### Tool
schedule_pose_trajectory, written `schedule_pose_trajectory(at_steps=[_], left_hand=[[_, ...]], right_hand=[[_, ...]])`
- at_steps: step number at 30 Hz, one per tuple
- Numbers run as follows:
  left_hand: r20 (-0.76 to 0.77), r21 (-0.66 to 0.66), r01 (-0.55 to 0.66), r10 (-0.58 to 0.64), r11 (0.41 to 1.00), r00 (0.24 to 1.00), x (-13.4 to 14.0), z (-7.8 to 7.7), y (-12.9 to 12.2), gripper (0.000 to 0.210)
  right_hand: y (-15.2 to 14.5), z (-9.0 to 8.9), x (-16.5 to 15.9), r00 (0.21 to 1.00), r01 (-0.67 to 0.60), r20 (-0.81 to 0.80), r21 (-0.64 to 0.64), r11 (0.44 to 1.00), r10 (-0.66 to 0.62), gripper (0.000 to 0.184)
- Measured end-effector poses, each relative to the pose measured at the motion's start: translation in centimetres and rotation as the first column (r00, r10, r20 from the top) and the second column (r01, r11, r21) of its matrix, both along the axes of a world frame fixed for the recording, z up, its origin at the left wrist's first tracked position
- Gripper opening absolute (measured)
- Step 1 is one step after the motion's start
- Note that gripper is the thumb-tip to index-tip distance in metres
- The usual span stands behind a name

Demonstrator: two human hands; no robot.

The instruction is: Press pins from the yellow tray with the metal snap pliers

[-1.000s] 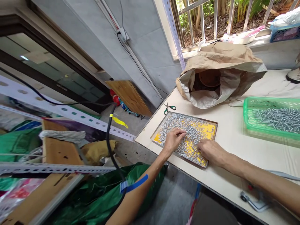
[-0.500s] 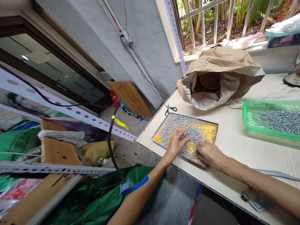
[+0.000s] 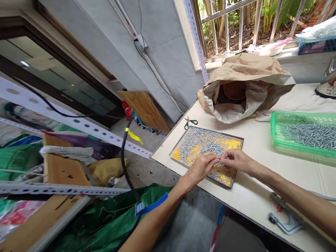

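Many small silvery screw-like metal pieces (image 3: 193, 143) lie in a shallow tray (image 3: 239, 144) with a yellow bottom. Above the tray's near half, my left hand (image 3: 202, 167) is closed, thumb and fingers pinched together. My right hand (image 3: 236, 161) meets it from the right, also closed in a pinch, so the fingertips of both hands touch or nearly touch. Whatever sits between the fingertips is too small and too covered to make out. Right of the tray, a green plastic basket (image 3: 274, 129) holds more of the same metal pieces.
Behind the tray stands an open brown paper bag (image 3: 246, 70). Green-handled scissors (image 3: 190, 121) lie at the tray's far left corner. A grey metal clamp-like tool (image 3: 286, 224) lies below my right forearm. A black cable (image 3: 124, 164) hangs left of the table.
My left hand has gone from spread fingers over the pieces to a pinch, nearer the right hand. My right hand has lifted from the pieces and moved up to the left hand's fingertips.
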State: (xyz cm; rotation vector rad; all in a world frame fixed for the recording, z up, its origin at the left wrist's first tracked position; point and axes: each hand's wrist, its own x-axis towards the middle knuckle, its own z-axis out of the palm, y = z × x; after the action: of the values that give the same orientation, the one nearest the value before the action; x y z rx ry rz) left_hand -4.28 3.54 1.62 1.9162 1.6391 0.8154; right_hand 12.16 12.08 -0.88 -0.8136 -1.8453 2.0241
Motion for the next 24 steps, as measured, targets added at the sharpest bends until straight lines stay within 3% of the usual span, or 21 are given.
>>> schedule_pose_trajectory(at_steps=[4, 5, 7, 9, 12, 16, 17, 21, 24], left_hand=[[-0.05, 0.016, 0.007, -0.006, 1.0, 0.999, 0.0, 0.2, 0.1, 0.025], [-0.054, 0.027, -0.003, 0.004, 1.0, 0.999, 0.0, 0.1, 0.2, 0.025], [-0.072, 0.043, -0.05, 0.053, 0.998, 0.996, 0.0, -0.1, 0.4, 0.023], [-0.108, 0.035, -0.121, 0.124, 0.992, 0.986, -0.2, -0.7, 0.6, 0.02], [-0.209, 0.002, -0.242, 0.237, 0.97, 0.949, -0.8, -1.6, 0.7, 0.016], [-0.288, 0.024, -0.294, 0.288, 0.956, 0.913, -1.6, -2.4, 0.3, 0.019], [-0.286, 0.025, -0.282, 0.277, 0.959, 0.917, -1.7, -2.4, 0.2, 0.021], [-0.271, -0.016, -0.208, 0.195, 0.978, 0.942, -1.6, -2.4, -0.4, 0.018], [-0.294, -0.033, -0.132, 0.117, 0.991, 0.949, -1.1, -2.4, -1.0, 0.017]], right_hand=[[0.1, -0.1, -0.2, 1.0, 0.006, -0.019, -0.019, 1.0, -0.007, 0.025], [0.3, -0.2, -0.3, 1.0, -0.002, -0.016, 0.017, 1.0, 0.002, 0.022], [0.7, -0.4, -0.4, 0.999, -0.008, 0.038, 0.208, 0.978, 0.0, 0.017], [0.9, -0.6, -0.5, 0.992, 0.002, 0.113, 0.44, 0.898, -0.058, 0.011], [0.5, -1.0, -0.4, 0.972, -0.008, 0.185, 0.642, 0.767, -0.144, 0.01], [-1.1, -1.1, -0.6, 0.919, -0.327, 0.393, 0.801, 0.501, -0.028, 0.007], [-1.4, -1.2, -0.7, 0.906, -0.371, 0.423, 0.809, 0.457, -0.013, 0.004], [-1.7, -1.2, -1.5, 0.905, -0.369, 0.424, 0.819, 0.439, -0.031, 0.016], [-1.1, -1.3, -1.6, 0.932, -0.296, 0.363, 0.798, 0.526, -0.026, 0.014]])
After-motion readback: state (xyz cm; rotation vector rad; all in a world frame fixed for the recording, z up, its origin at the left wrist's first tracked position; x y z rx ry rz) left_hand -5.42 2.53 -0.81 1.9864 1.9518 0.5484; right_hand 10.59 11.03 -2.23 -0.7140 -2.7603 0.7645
